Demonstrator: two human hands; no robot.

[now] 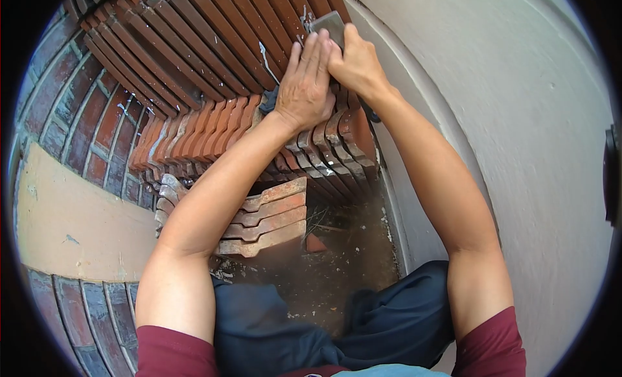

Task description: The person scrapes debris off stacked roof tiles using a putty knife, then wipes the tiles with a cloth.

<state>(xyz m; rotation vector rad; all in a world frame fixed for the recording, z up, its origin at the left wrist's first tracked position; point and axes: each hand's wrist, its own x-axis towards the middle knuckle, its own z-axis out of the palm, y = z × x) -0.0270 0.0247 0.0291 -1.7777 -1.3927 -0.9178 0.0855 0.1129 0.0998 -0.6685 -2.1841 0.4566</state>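
Note:
My right hand [356, 62] is closed on a scraper with a flat grey metal blade [329, 27]; its handle is mostly hidden by the hand. The blade lies against the upper right end of a row of brown roof tiles [220, 36] standing on edge. My left hand [304, 92] has its fingers stretched out flat, their tips at the blade's lower edge beside my right hand. Beneath the left wrist a small dark grey thing [269, 99] shows, too covered to name. White splashes mark several tiles.
Below stands a second row of orange, wavy-edged tiles [207, 127]. A smaller tile stack [272, 215] sits nearer me on the dirty floor [337, 247], with a broken orange shard [315, 243]. A brick wall [84, 111] with a beige board [78, 215] bounds the left, a pale wall [505, 117] the right.

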